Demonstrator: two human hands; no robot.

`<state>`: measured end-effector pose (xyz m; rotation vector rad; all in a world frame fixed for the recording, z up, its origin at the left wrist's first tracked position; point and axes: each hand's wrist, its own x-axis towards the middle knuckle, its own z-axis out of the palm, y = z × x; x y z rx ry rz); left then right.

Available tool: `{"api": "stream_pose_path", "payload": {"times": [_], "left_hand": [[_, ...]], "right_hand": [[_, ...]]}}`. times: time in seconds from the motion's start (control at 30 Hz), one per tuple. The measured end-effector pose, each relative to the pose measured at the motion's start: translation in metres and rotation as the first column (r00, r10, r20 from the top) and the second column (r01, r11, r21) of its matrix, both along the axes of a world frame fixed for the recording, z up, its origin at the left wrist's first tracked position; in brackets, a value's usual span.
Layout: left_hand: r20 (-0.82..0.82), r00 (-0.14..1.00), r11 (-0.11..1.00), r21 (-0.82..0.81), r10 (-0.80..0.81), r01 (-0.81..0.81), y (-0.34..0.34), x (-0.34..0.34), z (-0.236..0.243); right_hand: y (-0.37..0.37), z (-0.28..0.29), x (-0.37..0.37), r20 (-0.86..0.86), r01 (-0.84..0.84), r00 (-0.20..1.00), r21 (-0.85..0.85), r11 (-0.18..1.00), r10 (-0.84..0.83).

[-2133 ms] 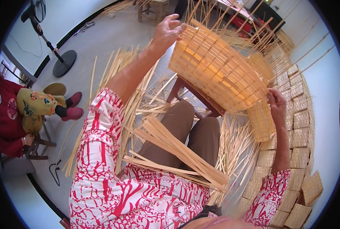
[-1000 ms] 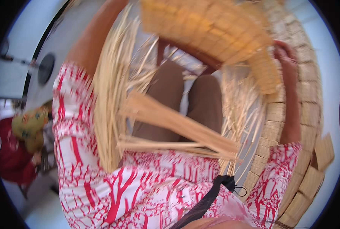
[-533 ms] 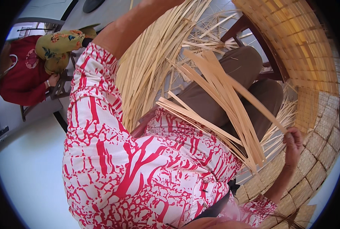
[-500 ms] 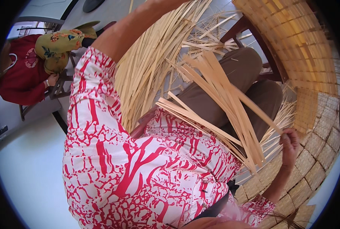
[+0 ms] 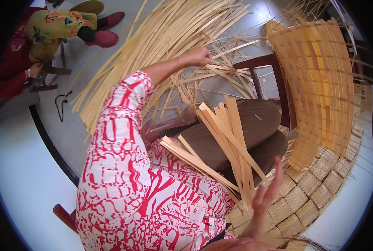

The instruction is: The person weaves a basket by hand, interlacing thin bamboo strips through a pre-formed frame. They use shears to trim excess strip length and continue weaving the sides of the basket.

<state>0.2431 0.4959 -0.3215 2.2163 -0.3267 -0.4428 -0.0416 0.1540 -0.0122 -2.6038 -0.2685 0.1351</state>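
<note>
Left hand (image 5: 198, 55): fingers closed around thin bamboo strips (image 5: 220, 62) in the loose pile on the floor (image 5: 65, 138), at 12 o'clock from the lap. Half a second earlier this hand lay out of view past the top edge; the view has since swung so the arm now shows whole.

Right hand (image 5: 267, 190): fingers spread and released, holding nothing, just beside the lower ends of the lap bundle (image 5: 232, 142); earlier it sat lower at 4 o'clock, near the strip ends.

Lap bundle: flat pale strips fanned across the brown trousers (image 5: 253, 125), ends pointing to 12 and 10 o'clock.

Half-woven basket (image 5: 320, 88): large, golden, ribbed, tilted on its side at 2 o'clock, resting against a dark wooden stool (image 5: 274, 83).

Woven mats (image 5: 312, 192): small square panels, stacked in an arc from 3 to 5 o'clock.

Long strip pile (image 5: 153, 42): spread over the floor from 10 to 12 o'clock.

Second person (image 5: 36, 37): seated at 10 o'clock, floral yellow garment, maroon shoes.

Black cord (image 5: 61, 106): on the floor at 9 o'clock.
</note>
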Motion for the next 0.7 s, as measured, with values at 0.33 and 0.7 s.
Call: {"api": "stream_pose_path", "payload": {"times": [0.33,0.7], "left_hand": [[-0.253,0.964,0.979,0.203,0.087,-0.035,0.003,-0.052,-0.065],[-0.130,0.990,0.921,0.377,-0.057,0.103,-0.007,-0.122,-0.100]], "right_hand": [[0.040,-0.023,-0.036,-0.087,0.114,0.986,-0.277,0.954,-0.143],[0.058,0.004,-0.015,-0.128,0.089,0.982,-0.327,0.941,-0.137]]}}
